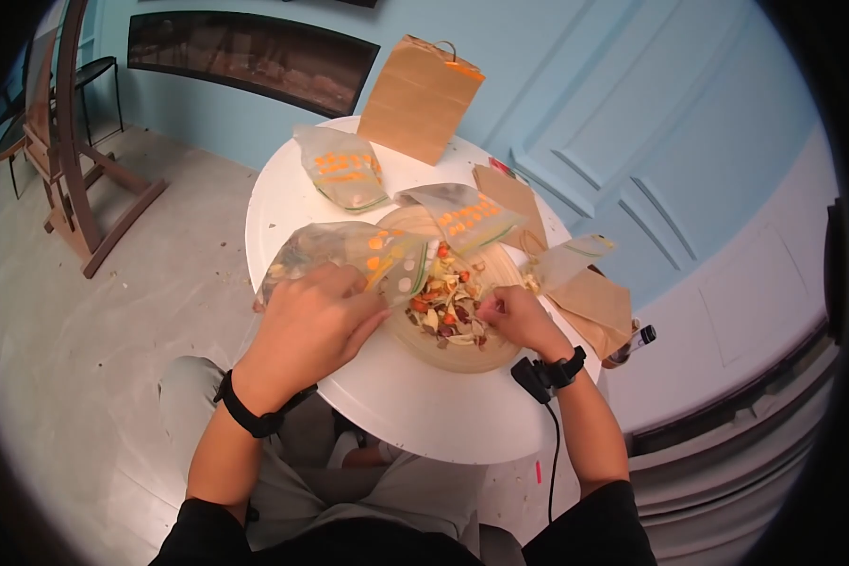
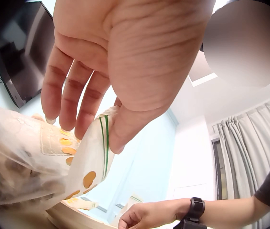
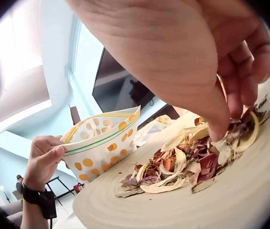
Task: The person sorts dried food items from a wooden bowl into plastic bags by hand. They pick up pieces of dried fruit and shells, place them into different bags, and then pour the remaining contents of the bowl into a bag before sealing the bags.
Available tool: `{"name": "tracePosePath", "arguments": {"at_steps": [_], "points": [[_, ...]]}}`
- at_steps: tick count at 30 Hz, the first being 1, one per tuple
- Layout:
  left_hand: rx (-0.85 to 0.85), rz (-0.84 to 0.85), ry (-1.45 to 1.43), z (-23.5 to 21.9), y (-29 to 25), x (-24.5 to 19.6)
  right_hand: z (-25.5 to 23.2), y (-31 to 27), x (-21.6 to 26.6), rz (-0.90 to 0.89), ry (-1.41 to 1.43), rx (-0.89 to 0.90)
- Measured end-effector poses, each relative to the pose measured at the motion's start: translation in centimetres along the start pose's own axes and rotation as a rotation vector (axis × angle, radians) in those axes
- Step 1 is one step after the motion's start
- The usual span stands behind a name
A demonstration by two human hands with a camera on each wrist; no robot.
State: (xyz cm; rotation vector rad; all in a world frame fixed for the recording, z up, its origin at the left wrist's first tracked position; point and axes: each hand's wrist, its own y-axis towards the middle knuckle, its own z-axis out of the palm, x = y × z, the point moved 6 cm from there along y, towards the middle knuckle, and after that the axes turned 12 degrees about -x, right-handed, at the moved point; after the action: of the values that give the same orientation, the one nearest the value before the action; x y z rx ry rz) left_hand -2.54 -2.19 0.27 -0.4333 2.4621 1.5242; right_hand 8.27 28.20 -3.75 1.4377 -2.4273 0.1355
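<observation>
My left hand (image 1: 309, 316) pinches the open rim of a clear zip bag (image 2: 89, 164) with orange dots and a green seal line, between thumb and fingers. Brownish contents show inside it. The bag leans over the left side of a round wooden plate (image 3: 101, 207). On the plate lies a loose pile of dried petals (image 1: 443, 300), cream, dark red and orange. At the pile's right edge my right hand (image 1: 524, 319) has thumb and fingertips down among the pieces, pinching some dried petals (image 3: 242, 125). Its fingers partly hide what they hold.
Two more dotted zip bags (image 1: 344, 170) (image 1: 467, 215) lie beyond the plate on the white round table (image 1: 415, 415). A brown paper bag (image 1: 420, 99) stands at the back. Flat brown paper (image 1: 594, 307) and another clear bag (image 1: 571, 259) lie at the right edge, near a bottle (image 1: 632, 346).
</observation>
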Motion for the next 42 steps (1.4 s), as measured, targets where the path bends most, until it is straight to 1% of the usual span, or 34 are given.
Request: {"name": "tracePosePath", "arguments": {"at_steps": [3, 6, 9, 12, 15, 18, 21, 27, 30, 33, 36, 39, 42], "points": [[0.002, 0.003, -0.013, 0.0, 0.1, 0.0, -0.4, 0.1, -0.1, 0.014, 0.209, -0.090], [-0.005, -0.004, -0.025, 0.0, 0.1, 0.0, -1.8, -0.3, 1.0, 0.056, 0.085, -0.108], [-0.009, -0.015, -0.029, 0.0, 0.2, -0.1, -0.6, -0.4, -0.6, 0.001, -0.061, -0.024], [-0.019, -0.015, -0.028, -0.1, 0.2, -0.1, -0.4, -1.0, 0.6, 0.053, -0.172, 0.044], [-0.027, -0.015, -0.025, -0.1, 0.3, -0.1, -0.6, -1.0, 1.1, -0.001, -0.128, -0.005], [-0.026, -0.018, -0.029, -0.1, 0.3, -0.1, -1.2, -0.9, 0.9, 0.009, 0.019, -0.144], [-0.017, -0.032, -0.031, 0.0, 0.4, -0.2, -1.1, -0.7, 0.4, 0.003, 0.154, -0.151], [-0.028, -0.035, -0.047, 0.3, 0.5, -0.1, -1.6, -1.2, 1.1, -0.043, 0.085, -0.140], [-0.022, -0.036, -0.043, 0.3, 0.5, -0.1, -1.6, -1.3, 0.2, -0.042, 0.068, -0.209], [-0.023, -0.037, -0.044, 0.4, 0.5, -0.2, -1.8, -1.4, 0.6, -0.048, 0.133, -0.180], [-0.022, -0.039, -0.041, 0.5, 0.5, -0.2, -1.5, -2.1, 1.6, -0.017, 0.096, -0.042], [-0.017, -0.040, -0.039, 0.6, 0.5, -0.2, -0.6, -2.3, 1.8, -0.013, 0.050, 0.053], [-0.022, -0.043, -0.042, 0.6, 0.5, -0.2, -1.1, -2.0, 1.3, -0.041, 0.133, -0.084]]}}
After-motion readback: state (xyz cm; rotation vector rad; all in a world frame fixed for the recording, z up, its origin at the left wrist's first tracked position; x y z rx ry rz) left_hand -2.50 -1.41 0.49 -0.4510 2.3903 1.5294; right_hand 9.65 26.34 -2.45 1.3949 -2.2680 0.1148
